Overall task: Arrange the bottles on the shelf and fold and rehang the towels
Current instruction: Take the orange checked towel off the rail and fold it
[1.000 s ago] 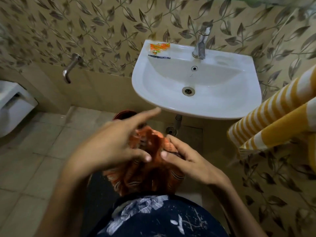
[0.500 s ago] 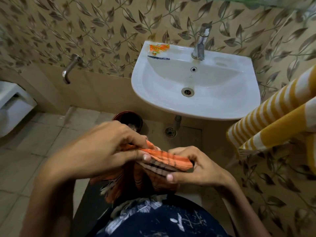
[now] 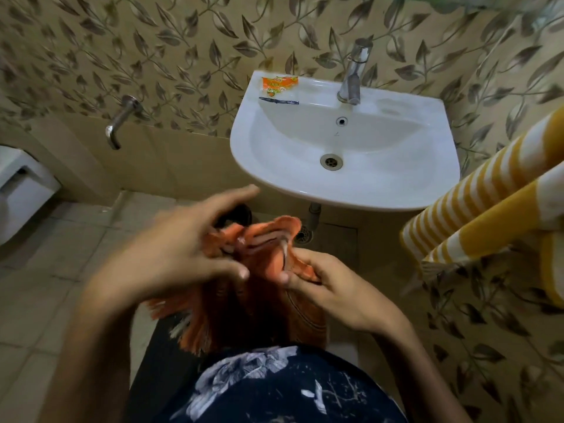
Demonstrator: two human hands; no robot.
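Observation:
An orange striped towel (image 3: 262, 303) hangs bunched in front of my body, below the sink. My right hand (image 3: 323, 285) pinches its upper edge between thumb and fingers. My left hand (image 3: 180, 251) lies against the towel's left side with thumb on the cloth and the other fingers spread and stretched toward the sink. A yellow and white striped towel (image 3: 488, 209) hangs on the wall at the right. No bottles or shelf show in this view.
A white wall sink (image 3: 345, 190) with a chrome tap (image 3: 354, 77) is straight ahead; an orange sachet (image 3: 279, 83) and a dark pen lie on its rim. A wall spout (image 3: 120, 123) and a white toilet (image 3: 21, 190) are at the left. A dark bin sits under the sink.
The flat folded edge held between both hands half a second ago has opened into a bunched ruffle. My left fingers have spread out and lifted toward the sink.

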